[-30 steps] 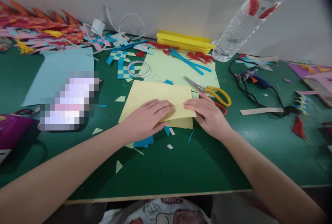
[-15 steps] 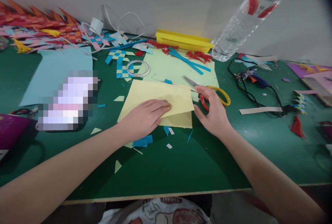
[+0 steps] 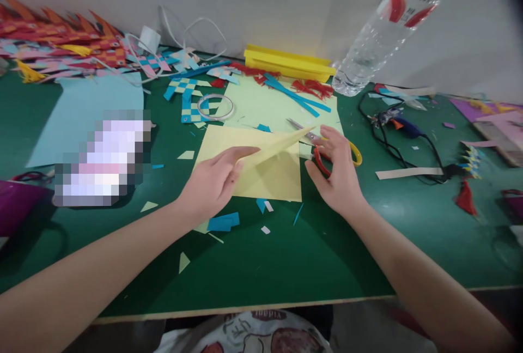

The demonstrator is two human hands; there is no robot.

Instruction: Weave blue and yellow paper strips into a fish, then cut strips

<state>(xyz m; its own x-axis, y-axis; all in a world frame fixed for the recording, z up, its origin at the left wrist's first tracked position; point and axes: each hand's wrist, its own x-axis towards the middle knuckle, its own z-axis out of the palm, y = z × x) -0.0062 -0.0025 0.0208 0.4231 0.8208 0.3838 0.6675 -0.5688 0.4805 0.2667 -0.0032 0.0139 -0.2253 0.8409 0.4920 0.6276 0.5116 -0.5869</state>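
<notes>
A pale yellow sheet of paper [image 3: 272, 181] lies on the green table, with one folded flap raised and slanting up to the right. My left hand [image 3: 214, 181] pinches the near edge of that flap between thumb and fingers. My right hand [image 3: 335, 173] hovers at the paper's right side, fingers spread and curved, with nothing seen in it. Scissors [image 3: 322, 159] with red and yellow handles lie just behind my right hand, which partly hides them. Beneath and beyond the yellow sheet rests a light green sheet [image 3: 281, 105].
A roll of tape [image 3: 215, 108] and blue paper strips [image 3: 300, 97] lie behind the paper. At left is a blurred-out phone [image 3: 104, 159] on a light blue sheet [image 3: 93, 97]. A clear bottle [image 3: 368, 50] stands back right, near a glue gun [image 3: 404, 124] with black cable.
The top layer of the yellow paper has lifted from lying nearly flat to a raised slant. My left hand has gone from pressing flat to pinching the edge. My right hand's fingers have risen slightly.
</notes>
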